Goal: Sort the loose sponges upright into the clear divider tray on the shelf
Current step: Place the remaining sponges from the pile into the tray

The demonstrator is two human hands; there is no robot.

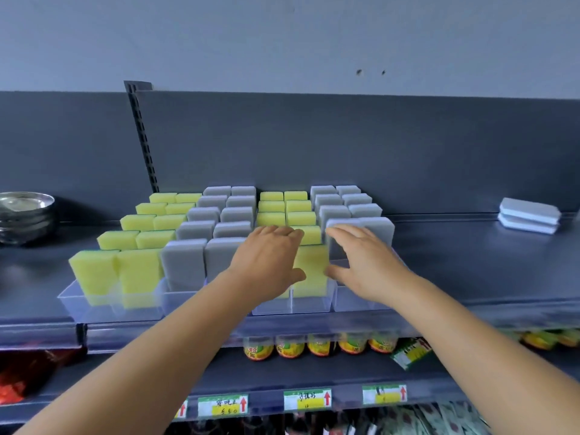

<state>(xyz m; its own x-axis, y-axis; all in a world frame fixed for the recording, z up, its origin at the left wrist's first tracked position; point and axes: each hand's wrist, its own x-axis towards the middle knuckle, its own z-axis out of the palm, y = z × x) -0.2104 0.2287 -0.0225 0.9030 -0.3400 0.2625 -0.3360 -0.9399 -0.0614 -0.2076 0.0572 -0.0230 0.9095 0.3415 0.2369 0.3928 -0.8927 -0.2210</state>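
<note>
Between hands: yellow sponge upright in tray; left hand, right hand spread, ungripping.

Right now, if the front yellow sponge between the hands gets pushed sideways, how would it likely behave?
The front yellow sponge looks like soft foam, so it would probably squash and bend rather than slide stiffly. It stands tall in the clear divider tray, whose low walls hold only its base, so its top could lean. It is likely light. The left hand and right hand flank it.
</note>
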